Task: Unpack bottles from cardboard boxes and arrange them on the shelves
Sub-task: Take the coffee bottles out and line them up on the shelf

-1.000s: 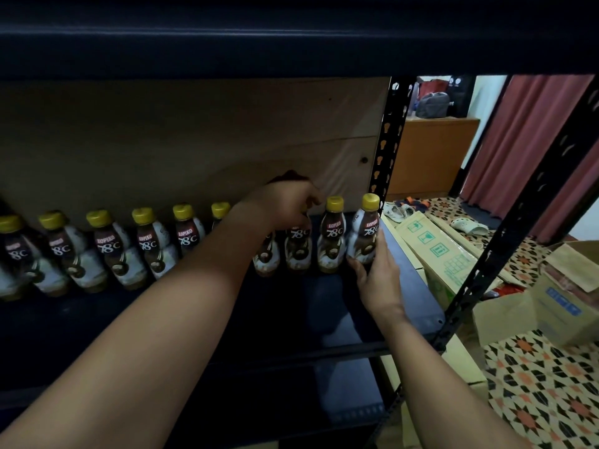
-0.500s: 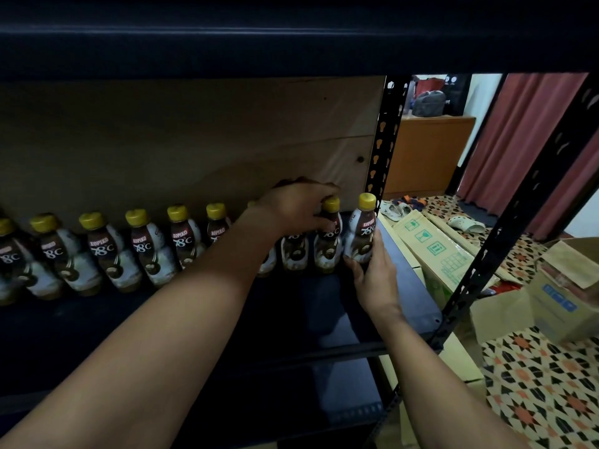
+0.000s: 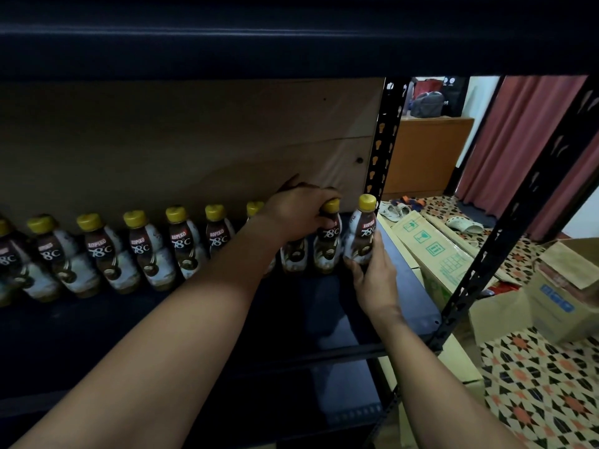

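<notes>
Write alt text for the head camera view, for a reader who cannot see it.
Two bare hands straighten a row of yellow-capped Kopiko bottles on a dark shelf: the left hand grips the top of the second bottle from the right, the right hand holds the end bottle. Cardboard boxes sit on patterned floor at right.

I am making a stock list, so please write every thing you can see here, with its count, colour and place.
bottles: at least ten visible, brown and white with yellow caps, in one row at the back of the shelf
shelf: one, dark, under the bottles
rack post: one, black with holes, at the right end of the row
cardboard boxes: several, tan, on the floor right of the rack
curtain: one, dull red, far right
sandals: a few, pale, on the patterned floor
left hand: grips the cap of the second bottle from the right
right hand: holds the rightmost bottle
</notes>
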Demonstrator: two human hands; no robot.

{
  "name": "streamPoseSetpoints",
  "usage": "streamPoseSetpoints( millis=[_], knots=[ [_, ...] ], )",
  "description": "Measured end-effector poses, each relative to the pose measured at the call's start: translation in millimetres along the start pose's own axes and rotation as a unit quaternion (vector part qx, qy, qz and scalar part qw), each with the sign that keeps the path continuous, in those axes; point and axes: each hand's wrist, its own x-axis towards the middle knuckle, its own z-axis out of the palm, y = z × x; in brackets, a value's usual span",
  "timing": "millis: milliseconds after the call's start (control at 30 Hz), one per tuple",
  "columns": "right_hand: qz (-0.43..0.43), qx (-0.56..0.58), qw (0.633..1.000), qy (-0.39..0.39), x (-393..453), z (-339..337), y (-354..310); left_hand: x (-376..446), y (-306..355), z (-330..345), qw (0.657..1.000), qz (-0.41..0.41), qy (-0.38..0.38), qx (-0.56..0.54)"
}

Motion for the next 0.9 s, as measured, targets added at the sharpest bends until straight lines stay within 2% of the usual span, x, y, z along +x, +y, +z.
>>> streamPoseSetpoints(
  millis=[100,200,333,533,600,700,800,900],
  knots=[
    [0.007,-0.003,1.000,-0.001,0.1,0.1,-0.8,-0.2,-3.6,3.1,1.000,0.002,0.002,0.004],
    [0.015,-0.001,1.000,-0.005,0.5,1.5,0.2,-1.9,-3.1,4.9,0.998,0.014,0.004,0.054],
    [0.047,0.006,0.999,-0.003,0.2,-0.3,-0.2,-18.2,3.5,1.0,0.995,0.045,0.049,0.069],
    [0.054,-0.027,0.996,0.067,-45.3,-5.9,-33.3,-85.1,-13.1,26.7,0.972,0.117,0.204,0.013],
    [0.052,-0.030,0.995,0.078,-76.5,0.0,-53.2,-124.1,-14.0,41.5,0.965,0.097,0.244,-0.011],
    [-0.056,0.028,0.993,0.101,-139.3,19.1,-81.3,-194.9,-10.6,66.2,0.946,0.026,0.321,-0.023],
    [-0.115,0.065,0.991,0.038,-203.7,57.4,-90.0,-269.7,-18.3,103.6,0.939,-0.021,0.344,-0.005],
    [-0.108,0.060,0.991,-0.057,-262.0,111.3,-68.7,-347.4,-42.3,160.9,0.954,-0.065,0.293,-0.012]
  ],
)
